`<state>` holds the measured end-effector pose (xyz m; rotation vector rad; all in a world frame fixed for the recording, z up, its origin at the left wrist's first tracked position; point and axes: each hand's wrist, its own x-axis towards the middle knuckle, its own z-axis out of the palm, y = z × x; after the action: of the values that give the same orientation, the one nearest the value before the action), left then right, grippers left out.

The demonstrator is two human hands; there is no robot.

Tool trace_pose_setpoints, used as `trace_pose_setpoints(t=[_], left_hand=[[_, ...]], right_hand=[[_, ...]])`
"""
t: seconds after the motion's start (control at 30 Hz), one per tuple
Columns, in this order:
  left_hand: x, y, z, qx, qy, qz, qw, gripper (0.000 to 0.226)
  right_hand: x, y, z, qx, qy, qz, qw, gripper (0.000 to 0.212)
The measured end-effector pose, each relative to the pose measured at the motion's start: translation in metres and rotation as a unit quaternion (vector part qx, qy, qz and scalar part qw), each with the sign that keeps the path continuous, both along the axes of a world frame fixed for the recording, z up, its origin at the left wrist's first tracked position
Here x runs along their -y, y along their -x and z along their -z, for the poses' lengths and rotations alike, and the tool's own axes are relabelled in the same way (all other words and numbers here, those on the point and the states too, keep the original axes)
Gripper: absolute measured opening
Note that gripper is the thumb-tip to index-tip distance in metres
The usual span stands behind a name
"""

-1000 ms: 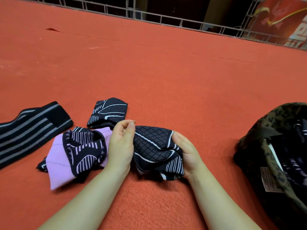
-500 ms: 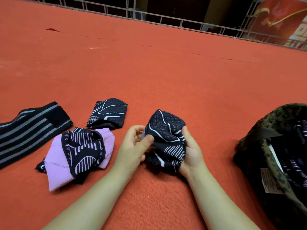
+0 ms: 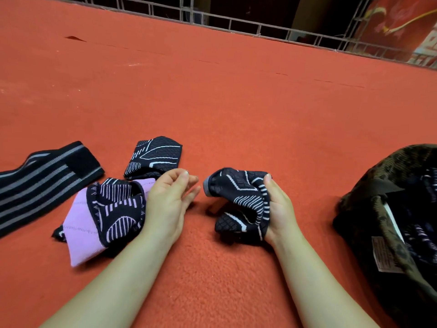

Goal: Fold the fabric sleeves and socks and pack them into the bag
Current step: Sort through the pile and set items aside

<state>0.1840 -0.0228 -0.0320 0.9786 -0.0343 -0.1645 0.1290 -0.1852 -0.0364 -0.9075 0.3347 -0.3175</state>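
On the carpet (image 3: 236, 102), the striped band (image 3: 45, 183) lies at the left edge. Right of it sit two socks, one (image 3: 155, 155) behind the other (image 3: 106, 214). The bag (image 3: 369, 209) rests at the right edge, with a crumpled sock (image 3: 238, 197) between.

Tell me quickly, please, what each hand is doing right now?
Left hand: open, fingers relaxed, holding nothing.
Right hand: grips the folded black patterned sleeve.
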Motion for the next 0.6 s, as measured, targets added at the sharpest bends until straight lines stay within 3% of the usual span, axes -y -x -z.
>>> trace_pose_setpoints(t=[0.07, 0.13, 0.2, 0.27, 0.37, 0.6], left_hand=[[0.003, 0.005, 0.001, 0.02, -0.033, 0.034, 0.999, 0.014], [0.008, 0.01, 0.006, 0.023, -0.069, 0.075, 0.994, 0.011], [0.008, 0.009, 0.012, 0.007, -0.097, 0.107, 0.99, 0.04], [0.007, 0.006, 0.013, -0.005, -0.143, 0.147, 0.979, 0.055], [0.006, 0.008, 0.012, 0.013, -0.207, 0.189, 0.96, 0.012], [0.001, -0.003, 0.002, -0.029, 0.0, 0.078, 0.997, 0.018]], right_hand=[[-0.002, 0.003, -0.001, 0.006, 0.009, 0.001, 1.0, 0.043], [-0.009, 0.004, -0.002, 0.01, 0.006, -0.009, 1.0, 0.051], [-0.016, 0.005, -0.001, 0.031, -0.003, -0.027, 0.999, 0.073], [-0.018, 0.006, -0.001, 0.048, -0.001, -0.035, 0.998, 0.078], [-0.014, 0.006, 0.0, 0.061, 0.007, -0.038, 0.997, 0.046], [-0.009, 0.007, -0.001, 0.055, 0.08, -0.043, 0.994, 0.029]])
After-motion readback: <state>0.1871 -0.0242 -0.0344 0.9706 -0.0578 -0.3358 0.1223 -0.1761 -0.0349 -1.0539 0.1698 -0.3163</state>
